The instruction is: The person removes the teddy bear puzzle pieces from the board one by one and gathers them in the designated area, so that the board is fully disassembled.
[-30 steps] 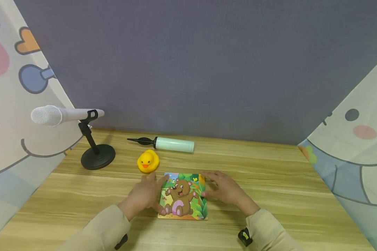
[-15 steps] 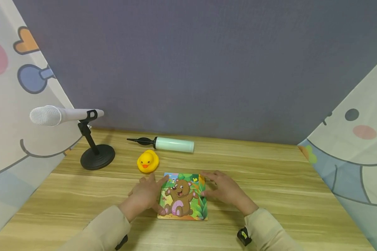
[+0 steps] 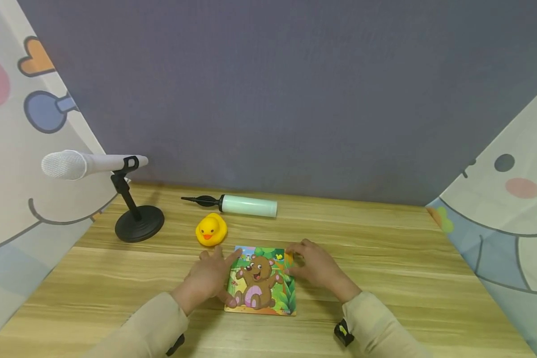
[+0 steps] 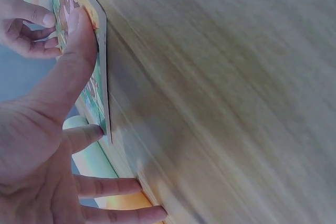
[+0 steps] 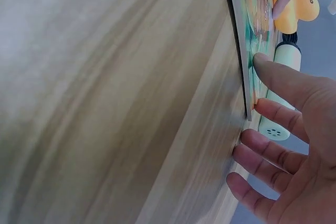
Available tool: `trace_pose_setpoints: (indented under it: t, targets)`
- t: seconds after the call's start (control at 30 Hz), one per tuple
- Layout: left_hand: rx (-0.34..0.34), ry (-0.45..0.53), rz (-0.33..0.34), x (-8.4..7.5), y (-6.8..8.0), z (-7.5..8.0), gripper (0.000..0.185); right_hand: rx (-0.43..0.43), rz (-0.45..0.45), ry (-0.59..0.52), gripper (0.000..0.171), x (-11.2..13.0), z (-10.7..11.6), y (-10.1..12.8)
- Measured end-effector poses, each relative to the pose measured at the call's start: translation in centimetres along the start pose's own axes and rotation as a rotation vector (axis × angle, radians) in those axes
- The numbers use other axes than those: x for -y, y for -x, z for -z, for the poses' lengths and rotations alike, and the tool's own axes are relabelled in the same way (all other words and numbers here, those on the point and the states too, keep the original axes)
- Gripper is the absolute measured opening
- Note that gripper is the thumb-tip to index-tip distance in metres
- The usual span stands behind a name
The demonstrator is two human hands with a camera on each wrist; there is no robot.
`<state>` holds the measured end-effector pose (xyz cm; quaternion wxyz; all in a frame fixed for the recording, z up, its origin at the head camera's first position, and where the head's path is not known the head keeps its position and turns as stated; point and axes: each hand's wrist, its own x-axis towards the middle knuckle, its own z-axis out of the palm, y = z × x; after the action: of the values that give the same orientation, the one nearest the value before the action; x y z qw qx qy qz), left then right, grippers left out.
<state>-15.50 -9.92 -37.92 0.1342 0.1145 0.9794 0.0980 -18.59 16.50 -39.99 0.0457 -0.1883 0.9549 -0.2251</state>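
Note:
A square bear puzzle [image 3: 258, 281], printed with a brown cartoon bear among green leaves, lies flat on the wooden table. My left hand [image 3: 207, 276] is at its left side with fingers spread. In the left wrist view the thumb [image 4: 83, 32] rests on the picture near the front edge, and the index finger reaches the far corner. My right hand [image 3: 315, 266] is at the far right corner. Its thumb [image 5: 273, 72] and index fingertip touch the picture's border, while the other fingers hang beside it, gently bent.
A yellow rubber duck [image 3: 211, 229] sits just beyond the left hand. Behind it lies a pale green hand pump [image 3: 249, 206] with a black nozzle. A white microphone [image 3: 94, 164] on a black stand [image 3: 139, 223] stands at the left. A grey panel [image 3: 268, 99] closes off the table's back.
My right hand has shifted slightly left, its fingers bending more at the puzzle's corner. The left hand and the puzzle stay almost where they were.

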Motion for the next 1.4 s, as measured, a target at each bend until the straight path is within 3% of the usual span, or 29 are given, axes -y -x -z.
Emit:
trace_pose_setpoints:
  t: [0.4,0.73,1.1,1.4]
  targets:
    - [-0.004,0.032,0.036,-0.4,0.2,0.0,0.119,-0.002,-0.025,0.016,0.041,0.7,-0.1,-0.5]
    - [-0.002,0.028,0.055,-0.4,0.1,-0.1,0.119,0.021,-0.009,0.075,0.048,1.2,0.1,-0.5]
    - [-0.011,0.025,0.033,-0.4,0.2,0.0,0.117,-0.017,-0.034,0.0,0.046,0.6,-0.2,-0.6]
    - [0.0,0.029,0.06,-0.7,0.1,0.0,0.117,-0.014,-0.005,0.028,0.047,0.2,0.1,-1.2]
